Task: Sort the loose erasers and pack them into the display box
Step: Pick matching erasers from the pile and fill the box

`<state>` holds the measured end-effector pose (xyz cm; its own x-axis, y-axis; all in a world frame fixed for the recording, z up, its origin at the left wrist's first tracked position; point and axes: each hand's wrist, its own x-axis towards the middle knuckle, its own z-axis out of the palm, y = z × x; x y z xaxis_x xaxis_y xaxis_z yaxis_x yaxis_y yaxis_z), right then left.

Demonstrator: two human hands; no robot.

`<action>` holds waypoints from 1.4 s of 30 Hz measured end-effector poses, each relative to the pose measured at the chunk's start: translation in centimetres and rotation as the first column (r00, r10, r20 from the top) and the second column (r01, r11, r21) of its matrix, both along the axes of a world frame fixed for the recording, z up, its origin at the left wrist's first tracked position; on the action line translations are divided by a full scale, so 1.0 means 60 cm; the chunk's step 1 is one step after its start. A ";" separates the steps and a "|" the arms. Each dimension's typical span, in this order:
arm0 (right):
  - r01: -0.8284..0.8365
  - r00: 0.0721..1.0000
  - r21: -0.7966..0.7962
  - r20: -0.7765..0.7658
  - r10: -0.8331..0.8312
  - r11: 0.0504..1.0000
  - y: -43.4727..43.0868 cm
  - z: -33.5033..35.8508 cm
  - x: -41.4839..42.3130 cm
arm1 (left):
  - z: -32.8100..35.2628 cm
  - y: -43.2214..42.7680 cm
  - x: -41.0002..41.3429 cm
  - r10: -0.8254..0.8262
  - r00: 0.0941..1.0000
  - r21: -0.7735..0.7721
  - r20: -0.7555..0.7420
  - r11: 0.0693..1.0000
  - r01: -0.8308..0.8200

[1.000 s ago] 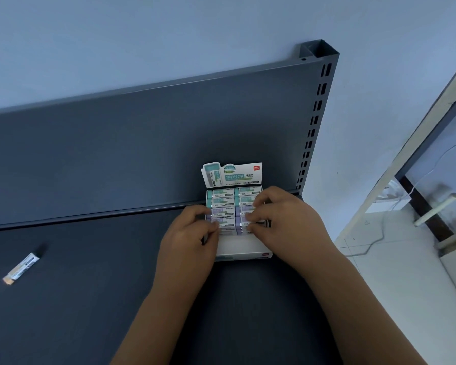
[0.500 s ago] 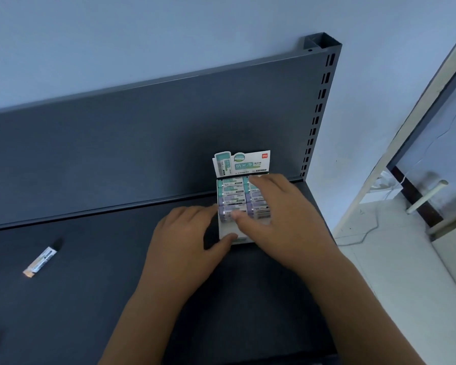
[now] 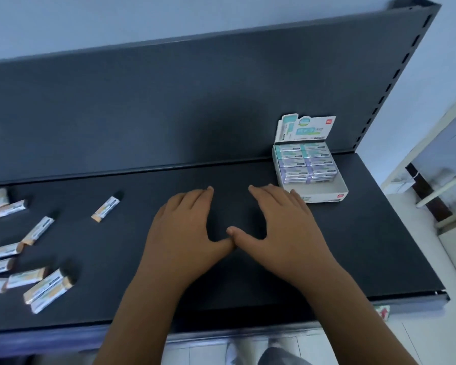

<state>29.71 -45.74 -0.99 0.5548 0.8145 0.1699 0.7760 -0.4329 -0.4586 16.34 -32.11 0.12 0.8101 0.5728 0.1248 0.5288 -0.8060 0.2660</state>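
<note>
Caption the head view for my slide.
Left hand and right hand open over shelf, box at right, loose erasers at left.

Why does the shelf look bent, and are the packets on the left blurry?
Head view: the wide lens curves the shelf edges; the loose erasers at the left look smeared; the display box is sharper, its print unreadable; light is soft.

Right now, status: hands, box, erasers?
Open and empty: left hand, right hand, flat over shelf. Partly packed display box, front gap free. Scattered loose erasers far left. Nothing between.
</note>
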 end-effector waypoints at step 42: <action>-0.180 0.982 0.131 -0.027 0.184 0.975 0.461 -0.050 -0.524 | -0.054 0.426 -0.565 0.166 0.985 -0.067 0.047 0.984 -0.162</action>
<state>-1.72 -18.06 -3.98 0.4073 0.8755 0.2600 0.8172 -0.2223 -0.5318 -17.53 -6.53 -3.10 0.6977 0.7055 0.1241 0.6365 -0.6901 0.3443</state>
